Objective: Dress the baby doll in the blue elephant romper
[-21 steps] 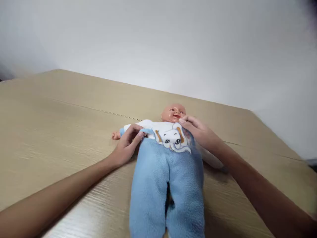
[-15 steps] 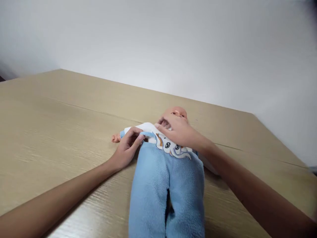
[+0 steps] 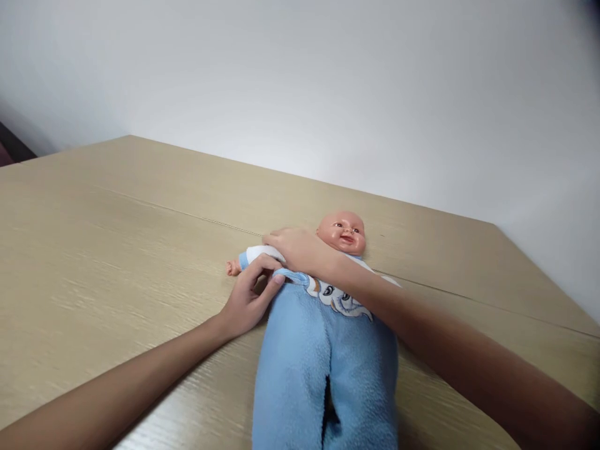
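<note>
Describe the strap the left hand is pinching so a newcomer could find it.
On the pale wooden table lies a plastic baby doll in fluffy light-blue fleece dungarees. At their top edge, beside the white sleeve, the left hand pinches a narrow blue fabric strap, the only thin band there.

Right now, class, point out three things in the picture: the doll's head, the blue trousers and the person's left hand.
doll's head (image 3: 344,232): head view, middle of its face.
blue trousers (image 3: 300,350): head view, fleece of the picture-left leg.
left hand (image 3: 247,301): head view, back of the hand.
</note>
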The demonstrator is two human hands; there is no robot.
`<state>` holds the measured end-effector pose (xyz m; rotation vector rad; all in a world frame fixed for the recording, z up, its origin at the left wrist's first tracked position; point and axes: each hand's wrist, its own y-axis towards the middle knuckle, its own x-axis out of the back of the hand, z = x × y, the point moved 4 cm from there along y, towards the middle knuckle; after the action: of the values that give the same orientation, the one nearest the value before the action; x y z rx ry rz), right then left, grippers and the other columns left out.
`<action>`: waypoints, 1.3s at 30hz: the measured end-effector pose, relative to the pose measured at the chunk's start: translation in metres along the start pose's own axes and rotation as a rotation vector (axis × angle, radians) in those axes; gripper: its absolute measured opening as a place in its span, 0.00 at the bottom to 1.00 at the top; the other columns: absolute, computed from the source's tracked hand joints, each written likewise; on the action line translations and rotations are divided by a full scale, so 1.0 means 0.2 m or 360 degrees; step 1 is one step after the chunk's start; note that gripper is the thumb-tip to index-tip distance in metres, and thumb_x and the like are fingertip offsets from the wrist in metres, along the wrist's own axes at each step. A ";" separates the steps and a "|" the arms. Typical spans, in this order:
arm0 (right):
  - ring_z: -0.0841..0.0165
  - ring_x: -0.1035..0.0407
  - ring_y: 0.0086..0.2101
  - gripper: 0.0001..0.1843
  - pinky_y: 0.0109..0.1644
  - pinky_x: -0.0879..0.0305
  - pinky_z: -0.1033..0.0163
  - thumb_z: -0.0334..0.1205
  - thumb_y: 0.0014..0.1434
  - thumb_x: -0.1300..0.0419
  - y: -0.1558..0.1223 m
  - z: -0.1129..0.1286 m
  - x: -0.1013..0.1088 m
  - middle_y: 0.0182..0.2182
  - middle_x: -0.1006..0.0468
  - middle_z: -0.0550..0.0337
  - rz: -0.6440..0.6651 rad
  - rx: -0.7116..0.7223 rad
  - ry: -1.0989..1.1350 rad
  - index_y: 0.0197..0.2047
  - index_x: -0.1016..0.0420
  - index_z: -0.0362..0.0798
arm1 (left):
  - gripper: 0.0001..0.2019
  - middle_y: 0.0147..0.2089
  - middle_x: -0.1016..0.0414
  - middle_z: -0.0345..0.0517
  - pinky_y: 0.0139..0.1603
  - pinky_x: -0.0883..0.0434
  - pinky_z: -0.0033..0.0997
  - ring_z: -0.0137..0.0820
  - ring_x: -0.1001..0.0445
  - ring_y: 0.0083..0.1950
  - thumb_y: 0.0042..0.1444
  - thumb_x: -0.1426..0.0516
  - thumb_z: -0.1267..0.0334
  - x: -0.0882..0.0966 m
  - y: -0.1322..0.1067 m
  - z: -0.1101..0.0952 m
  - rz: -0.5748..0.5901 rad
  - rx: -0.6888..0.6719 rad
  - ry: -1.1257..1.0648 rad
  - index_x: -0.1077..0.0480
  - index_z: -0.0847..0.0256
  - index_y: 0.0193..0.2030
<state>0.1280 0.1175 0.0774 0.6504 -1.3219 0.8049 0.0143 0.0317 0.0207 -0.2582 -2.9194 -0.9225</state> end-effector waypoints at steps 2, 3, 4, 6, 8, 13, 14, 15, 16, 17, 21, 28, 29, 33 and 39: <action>0.59 0.24 0.41 0.08 0.38 0.44 0.59 0.41 0.70 0.38 -0.05 -0.01 0.04 0.45 0.16 0.53 -0.0235 -0.0083 0.0076 0.48 0.24 0.48 | 0.05 0.43 0.27 0.43 0.49 0.30 0.30 0.31 0.28 0.45 0.77 0.44 0.62 0.00 0.00 -0.01 0.0040 -0.0032 -0.0002 0.29 0.58 0.47; 0.61 0.25 0.39 0.08 0.37 0.44 0.60 0.42 0.69 0.38 -0.08 -0.02 0.06 0.43 0.17 0.55 -0.0356 -0.0137 0.0162 0.49 0.24 0.49 | 0.05 0.42 0.28 0.43 0.49 0.29 0.30 0.30 0.28 0.44 0.77 0.44 0.63 0.00 -0.01 -0.01 0.0050 -0.0057 0.0023 0.29 0.58 0.47; 0.63 0.25 0.38 0.08 0.38 0.44 0.60 0.42 0.68 0.38 -0.12 -0.04 0.08 0.41 0.17 0.58 -0.0457 -0.0184 0.0273 0.49 0.25 0.50 | 0.04 0.41 0.27 0.43 0.48 0.29 0.30 0.30 0.28 0.43 0.76 0.44 0.63 0.00 -0.01 -0.02 0.0048 -0.0093 0.0072 0.30 0.58 0.47; 0.64 0.25 0.38 0.11 0.39 0.41 0.61 0.37 0.64 0.38 -0.18 -0.07 0.10 0.40 0.18 0.61 -0.0591 -0.0219 0.0506 0.50 0.26 0.51 | 0.01 0.41 0.26 0.42 0.46 0.29 0.30 0.30 0.27 0.42 0.75 0.43 0.66 0.01 -0.03 -0.03 0.0030 -0.0201 0.0216 0.30 0.57 0.49; 0.64 0.25 0.40 0.16 0.43 0.37 0.62 0.31 0.59 0.39 -0.23 -0.10 0.12 0.41 0.19 0.61 -0.0652 -0.0162 0.0705 0.51 0.27 0.50 | 0.03 0.43 0.25 0.44 0.49 0.27 0.32 0.32 0.25 0.44 0.74 0.42 0.67 0.01 -0.06 -0.03 0.0005 -0.0380 0.0392 0.29 0.57 0.51; 0.65 0.26 0.41 0.25 0.46 0.35 0.62 0.21 0.52 0.44 -0.30 -0.12 0.11 0.41 0.20 0.61 -0.0709 -0.0111 0.0856 0.51 0.27 0.49 | 0.08 0.61 0.38 0.53 0.63 0.26 0.44 0.41 0.28 0.63 0.72 0.43 0.70 0.01 -0.13 -0.01 -0.0190 -0.0782 0.0662 0.26 0.56 0.53; 0.64 0.25 0.43 0.26 0.48 0.34 0.61 0.21 0.52 0.44 -0.31 -0.12 0.10 0.43 0.20 0.60 -0.0722 -0.0119 0.0827 0.51 0.26 0.49 | 0.08 0.62 0.40 0.54 0.64 0.27 0.47 0.42 0.29 0.65 0.73 0.44 0.69 0.01 -0.14 0.00 -0.0231 -0.0801 0.0633 0.27 0.56 0.53; 0.63 0.25 0.45 0.26 0.50 0.33 0.60 0.20 0.52 0.44 -0.31 -0.11 0.10 0.45 0.19 0.58 -0.0737 -0.0121 0.0793 0.52 0.25 0.49 | 0.07 0.62 0.41 0.54 0.65 0.27 0.51 0.44 0.30 0.66 0.74 0.45 0.67 0.01 -0.14 0.01 -0.0262 -0.0802 0.0594 0.28 0.55 0.54; 0.62 0.25 0.48 0.26 0.53 0.33 0.58 0.20 0.52 0.43 -0.31 -0.11 0.09 0.47 0.19 0.56 -0.0749 -0.0120 0.0766 0.52 0.24 0.49 | 0.07 0.62 0.40 0.54 0.66 0.28 0.54 0.45 0.31 0.67 0.75 0.46 0.65 0.02 -0.14 0.02 -0.0285 -0.0785 0.0554 0.29 0.54 0.54; 0.60 0.25 0.50 0.26 0.55 0.33 0.57 0.20 0.53 0.43 -0.30 -0.10 0.09 0.49 0.20 0.54 -0.0751 -0.0121 0.0744 0.52 0.24 0.48 | 0.06 0.62 0.38 0.54 0.66 0.29 0.57 0.46 0.31 0.67 0.76 0.48 0.63 0.02 -0.14 0.03 -0.0295 -0.0763 0.0510 0.31 0.52 0.55; 0.59 0.26 0.52 0.22 0.59 0.33 0.54 0.21 0.57 0.41 -0.30 -0.06 0.09 0.51 0.20 0.52 -0.0679 -0.0088 0.0703 0.51 0.20 0.49 | 0.08 0.54 0.30 0.50 0.60 0.29 0.49 0.40 0.27 0.57 0.78 0.51 0.64 0.02 -0.12 0.06 -0.0232 -0.0680 0.0215 0.37 0.52 0.59; 0.61 0.24 0.43 0.16 0.49 0.33 0.55 0.53 0.73 0.39 -0.43 0.01 0.12 0.42 0.17 0.55 -0.0418 -0.0512 0.0759 0.51 0.21 0.49 | 0.08 0.58 0.35 0.47 0.69 0.37 0.39 0.36 0.35 0.66 0.78 0.46 0.53 0.03 -0.05 0.10 -0.0405 0.0137 -0.0037 0.31 0.52 0.53; 0.62 0.26 0.38 0.18 0.44 0.36 0.56 0.57 0.74 0.41 -0.45 0.03 0.11 0.38 0.17 0.58 -0.0345 -0.0546 0.0792 0.47 0.21 0.50 | 0.10 0.58 0.34 0.46 0.69 0.37 0.38 0.36 0.35 0.66 0.78 0.46 0.50 0.02 -0.05 0.10 -0.0417 0.0261 -0.0131 0.31 0.52 0.52; 0.65 0.33 0.33 0.21 0.40 0.44 0.57 0.57 0.74 0.40 -0.50 0.08 0.06 0.32 0.23 0.62 -0.0328 -0.0517 0.0747 0.34 0.29 0.51 | 0.16 0.51 0.29 0.42 0.61 0.30 0.31 0.32 0.29 0.55 0.73 0.42 0.43 -0.01 -0.06 0.12 -0.0490 0.0649 -0.0441 0.31 0.52 0.50; 0.69 0.37 0.33 0.18 0.40 0.41 0.60 0.55 0.71 0.37 -0.51 0.02 -0.05 0.31 0.33 0.67 -0.0538 -0.0558 0.1345 0.37 0.32 0.51 | 0.24 0.38 0.31 0.35 0.37 0.30 0.24 0.27 0.32 0.36 0.63 0.33 0.40 -0.05 -0.04 0.19 -0.0525 0.0996 -0.0815 0.35 0.54 0.47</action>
<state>0.2084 0.0538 0.0711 0.1893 -0.5315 0.4603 0.0213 0.0468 -0.0159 0.0427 -3.5967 0.1156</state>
